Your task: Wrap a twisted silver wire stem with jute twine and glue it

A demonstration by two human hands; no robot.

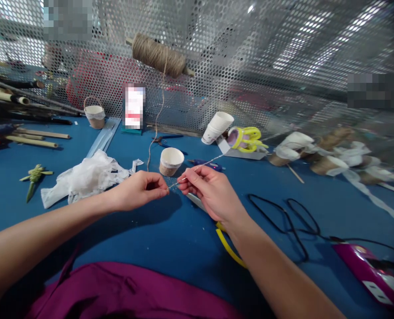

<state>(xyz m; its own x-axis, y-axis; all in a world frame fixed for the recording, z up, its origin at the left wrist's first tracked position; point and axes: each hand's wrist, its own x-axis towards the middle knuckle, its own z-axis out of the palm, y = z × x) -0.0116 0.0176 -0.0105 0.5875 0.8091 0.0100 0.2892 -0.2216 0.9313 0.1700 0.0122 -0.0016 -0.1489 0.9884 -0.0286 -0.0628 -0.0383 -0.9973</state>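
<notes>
A thin, pale twisted cord (213, 159) runs between my hands and sticks out up and to the right past my right fingers. My left hand (144, 189) is closed, pinching one end of it between thumb and fingertips. Closed as well, my right hand (213, 188) pinches the cord a short way along. Just behind the fingers stands a white paper cup (172, 156) with brown twine around its lower part. Scissors with a yellow handle (230, 246) lie on the table, partly hidden under my right hand and forearm.
Brown twine hangs from a spool (159, 55) on the mesh. White lace (87, 177) lies left; a glue gun (210, 165), pliers (170, 144) and stacked cups (218, 126) lie behind. A black cable (276, 208) and purple power strip (369, 270) are right.
</notes>
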